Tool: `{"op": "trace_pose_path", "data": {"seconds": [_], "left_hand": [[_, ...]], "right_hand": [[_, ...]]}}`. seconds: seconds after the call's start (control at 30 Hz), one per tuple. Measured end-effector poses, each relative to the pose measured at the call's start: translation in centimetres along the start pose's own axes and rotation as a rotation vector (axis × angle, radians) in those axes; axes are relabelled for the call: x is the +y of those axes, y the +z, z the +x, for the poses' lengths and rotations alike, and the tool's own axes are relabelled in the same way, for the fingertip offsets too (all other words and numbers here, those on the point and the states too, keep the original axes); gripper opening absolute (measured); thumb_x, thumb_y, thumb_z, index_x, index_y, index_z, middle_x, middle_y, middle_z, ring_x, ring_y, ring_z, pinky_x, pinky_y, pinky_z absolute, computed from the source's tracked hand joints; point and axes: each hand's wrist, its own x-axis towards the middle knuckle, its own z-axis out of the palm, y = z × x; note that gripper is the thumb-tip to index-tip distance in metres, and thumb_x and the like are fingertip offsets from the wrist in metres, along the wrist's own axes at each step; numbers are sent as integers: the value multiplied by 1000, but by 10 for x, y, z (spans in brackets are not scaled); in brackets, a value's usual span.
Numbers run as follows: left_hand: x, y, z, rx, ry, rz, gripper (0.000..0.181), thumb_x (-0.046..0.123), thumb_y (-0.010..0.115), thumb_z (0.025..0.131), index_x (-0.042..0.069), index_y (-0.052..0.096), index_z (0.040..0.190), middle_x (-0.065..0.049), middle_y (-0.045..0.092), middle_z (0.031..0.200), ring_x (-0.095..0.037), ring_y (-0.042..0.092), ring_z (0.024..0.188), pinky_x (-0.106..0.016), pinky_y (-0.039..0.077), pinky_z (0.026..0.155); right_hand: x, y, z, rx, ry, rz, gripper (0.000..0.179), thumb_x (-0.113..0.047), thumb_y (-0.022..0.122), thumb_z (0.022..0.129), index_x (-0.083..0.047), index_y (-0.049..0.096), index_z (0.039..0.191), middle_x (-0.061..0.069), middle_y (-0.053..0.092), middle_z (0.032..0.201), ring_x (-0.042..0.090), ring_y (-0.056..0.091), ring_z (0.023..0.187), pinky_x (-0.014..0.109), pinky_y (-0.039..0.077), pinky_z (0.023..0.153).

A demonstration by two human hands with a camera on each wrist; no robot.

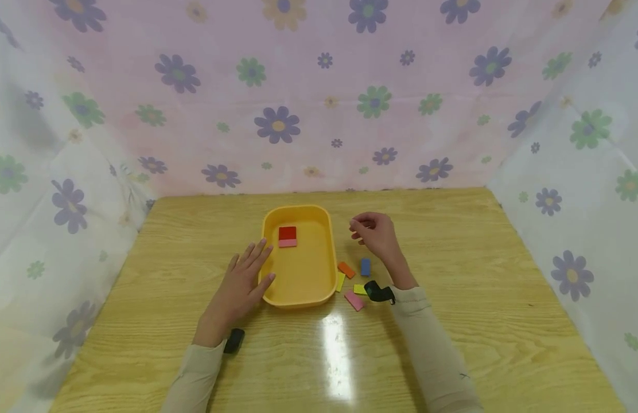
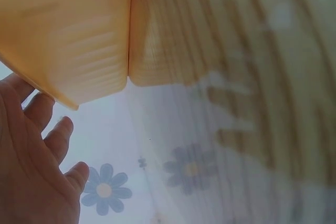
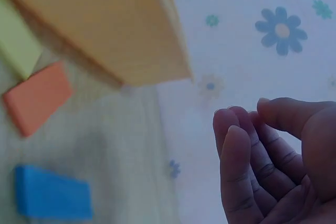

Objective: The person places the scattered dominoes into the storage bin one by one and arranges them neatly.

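A yellow plastic tray point(image 1: 298, 299) stands on the table, with a red block point(image 1: 287, 233) and a pink block point(image 1: 287, 243) side by side in its far left part. My left hand point(image 1: 240, 285) rests on the tray's left rim, fingers spread and fairly straight. Beyond the tray's right side, my right hand point(image 1: 377, 234) hovers with loosely bent fingers, thumb tip close to the index fingertip. Nothing shows between them in the right wrist view. Below that hand lie an orange block point(image 3: 38, 98) and a blue block point(image 3: 54, 192).
Also right of the tray are a yellow block point(image 1: 341, 281) against its side, another yellow block point(image 1: 359, 289) partly behind the right wrist camera point(image 1: 379, 292), and a pink block point(image 1: 354, 300). A flowered curtain point(image 1: 319, 155) encloses the wooden table point(image 1: 453, 344) at the back and sides.
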Motion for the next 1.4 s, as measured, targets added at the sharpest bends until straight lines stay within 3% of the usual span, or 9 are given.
{"op": "trace_pose_path", "data": {"seconds": [0.1,0.2,0.3,0.43,0.6,0.77,1.0,1.2,1.4], "left_hand": [[-1,1,0,5,5,-3,64,39,53,105,11,34,160,-8,22,169,-41,21,154,-68,10,120],[-3,2,0,8,8,-2,65,39,53,106,11,33,160,-8,22,169,-39,20,155,-68,10,120],[-4,2,0,7,8,2,65,40,52,106,12,33,161,-7,21,169,-38,19,155,-68,10,120],[-5,2,0,4,6,5,65,40,52,106,13,32,161,-7,21,169,-38,19,156,-68,9,120],[-5,3,0,9,7,7,65,40,52,106,13,32,161,-7,22,169,-40,21,155,-67,10,121],[-4,3,0,13,5,6,64,40,52,105,13,33,161,-7,22,169,-41,22,154,-68,10,120],[-3,1,-1,13,3,3,64,39,52,105,13,33,161,-7,22,169,-41,22,154,-68,10,120],[-3,1,-2,12,3,2,64,39,52,106,13,33,161,-8,23,169,-40,22,154,-68,10,120],[-4,2,0,19,9,7,64,38,53,106,11,34,160,-8,23,169,-40,23,154,-68,12,120]], "right_hand": [[15,-5,-4,2,15,6,25,-17,65,101,6,71,110,31,71,105,44,72,90,44,62,72],[31,-9,-8,-13,5,3,24,-15,65,100,6,71,110,32,70,105,46,70,91,35,62,68],[43,-11,-13,-33,-30,-30,23,-12,66,100,8,71,110,30,71,101,43,70,87,23,57,62],[51,-15,-19,-50,-58,-85,21,-9,66,99,8,71,111,25,72,99,37,70,85,21,56,62],[57,-21,-25,-112,-100,-170,26,4,57,94,5,71,115,20,73,107,33,66,97,34,58,78],[64,-28,-29,-280,-166,-260,51,19,45,81,2,70,123,17,70,123,38,60,118,54,51,99],[65,-31,-33,-434,-249,-298,55,23,50,75,4,69,123,18,69,125,38,60,123,58,45,107],[65,-33,-35,-420,-320,-391,34,14,69,83,4,73,115,16,73,114,34,65,109,54,47,102],[68,-37,-40,-373,-298,-484,24,-2,77,87,-2,76,111,9,74,108,28,59,102,45,43,92]]}}
